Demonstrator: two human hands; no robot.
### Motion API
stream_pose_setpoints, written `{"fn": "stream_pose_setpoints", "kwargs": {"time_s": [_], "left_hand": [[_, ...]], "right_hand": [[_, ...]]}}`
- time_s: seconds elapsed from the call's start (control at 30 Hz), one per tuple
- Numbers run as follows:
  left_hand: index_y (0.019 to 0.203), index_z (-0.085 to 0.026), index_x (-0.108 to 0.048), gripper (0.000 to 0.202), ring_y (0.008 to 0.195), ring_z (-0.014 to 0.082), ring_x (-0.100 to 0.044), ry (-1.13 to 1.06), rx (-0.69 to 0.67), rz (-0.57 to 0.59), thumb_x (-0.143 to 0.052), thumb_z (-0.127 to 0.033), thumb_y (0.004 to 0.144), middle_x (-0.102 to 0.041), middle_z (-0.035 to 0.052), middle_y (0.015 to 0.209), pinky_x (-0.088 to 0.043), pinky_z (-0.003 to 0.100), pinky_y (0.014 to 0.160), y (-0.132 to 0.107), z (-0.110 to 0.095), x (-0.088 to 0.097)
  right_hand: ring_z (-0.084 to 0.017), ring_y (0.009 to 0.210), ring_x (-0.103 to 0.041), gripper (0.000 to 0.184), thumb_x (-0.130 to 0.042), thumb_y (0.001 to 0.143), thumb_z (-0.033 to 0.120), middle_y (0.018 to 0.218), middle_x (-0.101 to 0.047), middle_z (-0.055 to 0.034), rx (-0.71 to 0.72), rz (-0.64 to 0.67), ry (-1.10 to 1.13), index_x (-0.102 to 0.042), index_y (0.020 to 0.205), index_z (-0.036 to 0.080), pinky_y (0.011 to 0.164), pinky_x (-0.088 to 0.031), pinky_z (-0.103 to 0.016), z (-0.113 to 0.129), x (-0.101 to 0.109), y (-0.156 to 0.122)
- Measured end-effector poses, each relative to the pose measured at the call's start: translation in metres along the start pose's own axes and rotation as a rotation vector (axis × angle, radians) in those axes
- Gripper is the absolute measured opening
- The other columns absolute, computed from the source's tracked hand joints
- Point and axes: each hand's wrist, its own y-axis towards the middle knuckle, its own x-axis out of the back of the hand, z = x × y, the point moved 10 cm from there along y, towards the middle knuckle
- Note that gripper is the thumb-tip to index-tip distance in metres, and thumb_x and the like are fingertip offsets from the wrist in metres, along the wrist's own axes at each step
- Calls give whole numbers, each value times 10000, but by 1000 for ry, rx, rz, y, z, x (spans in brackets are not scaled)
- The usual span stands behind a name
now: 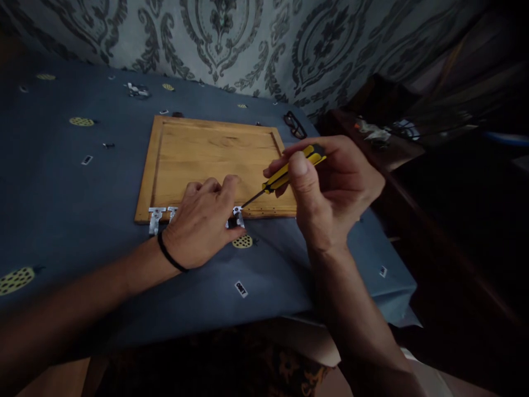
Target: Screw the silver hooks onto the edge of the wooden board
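Panel (215, 160): lies flat on the table (99, 193), its long axis running left to right, its near edge facing us.
Driver (276, 179): is above the panel's near edge, right of that edge's middle; its long axis slants, tip down-left at a hinge (237, 210), butt up-right.
Right hand (334, 193): we pinch the driver's handle between thumb and fingers.
Left hand (204, 223): our fingers bend over the panel's near edge, thumb beside the hinge; we cannot tell whether they grip it.
Left hinge (155, 220): sits at the panel's near-left corner, its arm jutting past the edge toward us.
Glasses (295, 125): lie off the panel's far-right corner.
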Motion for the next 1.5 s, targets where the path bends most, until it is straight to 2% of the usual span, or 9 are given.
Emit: {"fn": "stream_pose_setpoints", "kwargs": {"time_s": [0.13, 0.3, 0.6, 0.67, 0.77, 0.83, 1.13, 1.37, 1.5], "left_hand": [[1316, -180, -405, 631, 1134, 315, -613, 1, -20, -39, -749, -325, 808, -719, 75, 1028, -423, 449, 938, -1, -1, 2], [1314, -176, -405, 623, 1139, 316, -608, -10, -23, -37, -749, -310, 813, -718, 70, 1015, -420, 450, 937, -1, -2, 3], [1305, -152, -417, 617, 1124, 315, -593, 4, -11, 15, -758, -309, 816, -708, 95, 1069, -415, 455, 943, -1, -3, 2], [1285, -157, -429, 597, 1117, 315, -591, 14, -12, 13, -758, -312, 812, -714, 90, 1055, -416, 451, 939, -2, -3, 1], [1245, -164, -454, 546, 1106, 318, -585, 24, -28, 13, -752, -318, 814, -726, 83, 1034, -419, 454, 932, -3, -3, 0], [1239, -170, -462, 525, 1108, 318, -581, 29, -40, 13, -745, -319, 823, -731, 86, 1042, -420, 455, 929, -3, -4, 0], [1260, -152, -488, 525, 1134, 331, -574, 50, -21, 64, -741, -348, 844, -719, 92, 1075, -418, 471, 943, -2, -3, 0], [1274, -149, -491, 552, 1137, 336, -577, 42, -16, 68, -761, -359, 841, -709, 89, 1074, -428, 486, 952, -2, -5, -2], [1228, -161, -516, 552, 1144, 335, -586, 20, -12, 3, -787, -405, 813, -701, 93, 1074, -441, 483, 962, -2, -1, 16]], "right_hand": [[-146, 692, -671, 101, -683, 912, 398, 827, -697, 28, 4, 41, -48, -697, 916, 299, 600, -540, -303, -3, -6, -2], [-194, 715, -674, 99, -714, 879, 430, 829, -708, 2, -16, 64, -55, -701, 929, 345, 611, -561, -347, -12, -9, -3], [-169, 704, -699, 137, -706, 895, 404, 822, -728, 7, -11, 97, -49, -708, 939, 275, 605, -567, -330, -8, -12, -5], [-164, 714, -709, 121, -706, 898, 391, 808, -727, 16, 2, 32, -15, -711, 942, 279, 556, -544, -305, -3, -7, -4], [-137, 694, -700, 100, -695, 909, 386, 774, -700, 33, 58, -149, 68, -705, 917, 287, 514, -514, -261, 3, 8, -3], [-121, 654, -681, 99, -696, 910, 381, 760, -685, 35, 77, -196, 85, -699, 896, 283, 505, -504, -246, 2, 12, -1], [-130, 610, -650, 105, -694, 910, 357, 769, -706, 19, 56, -11, -45, -693, 911, 252, 535, -511, -280, -7, -3, -1], [-142, 652, -663, 129, -689, 908, 411, 806, -717, 12, 13, 52, -82, -680, 949, 288, 587, -547, -292, -16, -7, -1], [-122, 629, -656, 134, -676, 919, 395, 791, -708, 24, 48, 29, -54, -682, 940, 262, 550, -518, -274, -11, -7, 0]]}}
